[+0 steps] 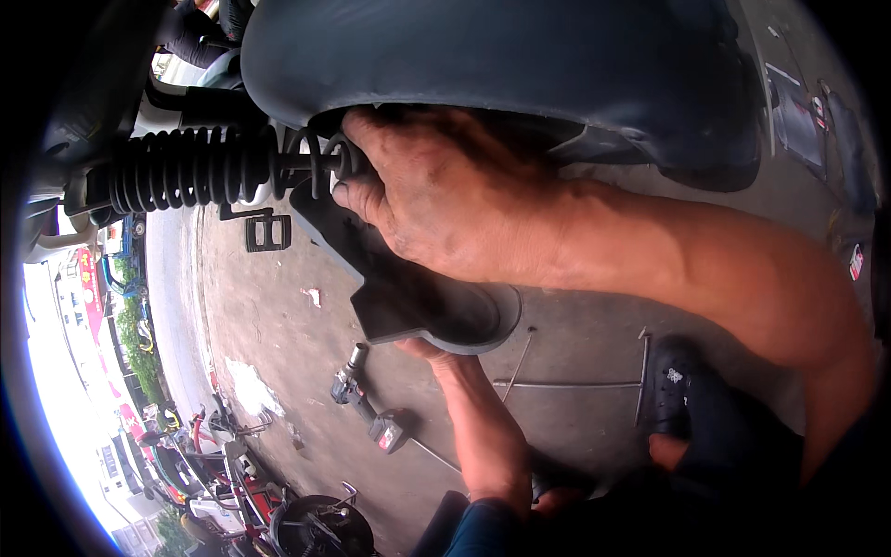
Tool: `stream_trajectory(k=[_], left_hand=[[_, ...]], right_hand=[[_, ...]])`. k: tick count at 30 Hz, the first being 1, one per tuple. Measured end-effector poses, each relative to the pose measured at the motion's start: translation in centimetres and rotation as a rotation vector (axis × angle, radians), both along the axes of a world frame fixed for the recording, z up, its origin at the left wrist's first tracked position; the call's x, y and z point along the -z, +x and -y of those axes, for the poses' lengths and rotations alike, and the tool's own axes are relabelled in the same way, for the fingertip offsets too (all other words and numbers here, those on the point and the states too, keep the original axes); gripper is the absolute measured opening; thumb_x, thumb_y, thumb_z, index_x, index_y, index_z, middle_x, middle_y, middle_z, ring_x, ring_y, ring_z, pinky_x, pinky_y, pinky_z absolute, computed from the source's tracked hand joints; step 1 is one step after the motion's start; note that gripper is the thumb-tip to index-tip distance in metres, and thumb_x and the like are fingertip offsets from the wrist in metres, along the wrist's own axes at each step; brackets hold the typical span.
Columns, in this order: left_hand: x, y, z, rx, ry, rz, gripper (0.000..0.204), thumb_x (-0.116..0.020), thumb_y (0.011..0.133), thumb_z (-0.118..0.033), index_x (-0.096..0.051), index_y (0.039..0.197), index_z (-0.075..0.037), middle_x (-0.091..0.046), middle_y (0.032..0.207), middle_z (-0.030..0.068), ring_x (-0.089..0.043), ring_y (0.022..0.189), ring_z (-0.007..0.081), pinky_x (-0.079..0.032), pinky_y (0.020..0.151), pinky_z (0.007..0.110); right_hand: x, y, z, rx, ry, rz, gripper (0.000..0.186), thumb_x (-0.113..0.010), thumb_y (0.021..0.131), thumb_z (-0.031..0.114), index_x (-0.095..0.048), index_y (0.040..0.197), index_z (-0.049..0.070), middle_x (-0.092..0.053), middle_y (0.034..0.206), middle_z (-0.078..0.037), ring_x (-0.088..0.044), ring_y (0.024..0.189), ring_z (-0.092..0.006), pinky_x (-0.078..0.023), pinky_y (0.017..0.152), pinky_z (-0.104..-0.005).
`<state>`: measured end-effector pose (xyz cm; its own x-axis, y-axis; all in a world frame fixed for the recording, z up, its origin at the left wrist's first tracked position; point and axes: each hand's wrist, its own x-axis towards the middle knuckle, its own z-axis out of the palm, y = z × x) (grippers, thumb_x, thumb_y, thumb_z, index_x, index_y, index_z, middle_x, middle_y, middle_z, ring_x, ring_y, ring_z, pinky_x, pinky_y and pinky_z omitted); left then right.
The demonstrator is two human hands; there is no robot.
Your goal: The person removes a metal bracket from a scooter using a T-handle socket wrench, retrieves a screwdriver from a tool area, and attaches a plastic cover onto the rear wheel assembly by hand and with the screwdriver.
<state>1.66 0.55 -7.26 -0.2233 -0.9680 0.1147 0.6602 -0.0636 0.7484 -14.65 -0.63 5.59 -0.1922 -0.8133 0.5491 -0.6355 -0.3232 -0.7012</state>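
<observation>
My right hand (445, 200) reaches in from the right, beneath a dark rounded seat (483, 56). Its thumb and a finger close around the end of a black coil-spring shock absorber (190, 167); the other fingers are hidden. Below that hand hangs a dark grey moulded plastic part (408, 302), which looks like a mudguard. My left hand (422, 349) comes up from below and touches the lower edge of this part, with its fingers hidden behind it.
A cordless power tool with a socket (367, 395) lies on the concrete floor. Near my shoe (668, 390) is a long metal bar tool (575, 384). A pedal (268, 233) sticks out under the shock absorber. Parked two-wheelers (241, 483) stand at lower left.
</observation>
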Motion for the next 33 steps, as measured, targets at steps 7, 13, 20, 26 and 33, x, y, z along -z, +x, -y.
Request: stream_trajectory(k=[7, 13, 20, 26, 33], left_hand=[[1.3, 2.2, 0.1, -0.039, 0.191, -0.041, 0.069, -0.046, 0.086, -0.051, -0.037, 0.135, -0.002, -0.044, 0.132, 0.0121, -0.041, 0.123, 0.0252, -0.032, 0.105, 0.039], [1.5, 2.1, 0.4, -0.139, 0.352, -0.108, 0.068, -0.062, 0.074, -0.047, -0.048, 0.128, -0.008, -0.048, 0.130, 0.0104, -0.042, 0.121, 0.0300, -0.032, 0.102, 0.049], [0.7, 2.4, 0.0, -0.126, 0.312, -0.068, 0.065, -0.063, 0.074, -0.042, -0.048, 0.128, -0.009, -0.047, 0.131, 0.0116, -0.041, 0.122, 0.0313, -0.031, 0.102, 0.053], [0.2, 2.5, 0.0, -0.112, 0.300, -0.026, 0.063, -0.061, 0.075, -0.041, -0.048, 0.127, -0.008, -0.048, 0.129, 0.0122, -0.042, 0.121, 0.0314, -0.032, 0.103, 0.052], [0.1, 2.4, -0.4, -0.114, 0.257, -0.042, 0.061, -0.054, 0.079, -0.040, -0.046, 0.129, -0.005, -0.049, 0.128, 0.0127, -0.044, 0.121, 0.0299, -0.034, 0.102, 0.046]], right_hand=[[-3.1, -0.2, -1.4, -0.017, 0.196, -0.504, 0.037, -0.054, 0.089, 0.025, -0.054, 0.112, -0.003, -0.059, 0.084, -0.021, -0.059, 0.084, -0.0326, -0.051, 0.076, -0.0382], [-1.1, -0.3, -0.6, -0.061, 0.238, -0.479, 0.046, -0.050, 0.088, 0.033, -0.054, 0.124, 0.005, -0.056, 0.093, -0.019, -0.049, 0.092, -0.0285, -0.051, 0.073, -0.0341], [-0.7, -0.1, -0.7, -0.108, 0.136, 0.011, 0.046, -0.049, 0.087, 0.033, -0.054, 0.125, 0.006, -0.056, 0.093, -0.019, -0.048, 0.092, -0.0278, -0.051, 0.073, -0.0337], [-0.7, 0.0, -0.8, -0.110, 0.127, 0.035, 0.045, -0.050, 0.087, 0.032, -0.054, 0.124, 0.006, -0.056, 0.093, -0.018, -0.048, 0.091, -0.0277, -0.051, 0.073, -0.0337], [-0.6, 0.0, -0.8, -0.108, 0.117, 0.052, 0.044, -0.050, 0.087, 0.031, -0.054, 0.122, 0.006, -0.056, 0.093, -0.018, -0.049, 0.090, -0.0276, -0.051, 0.072, -0.0337]])
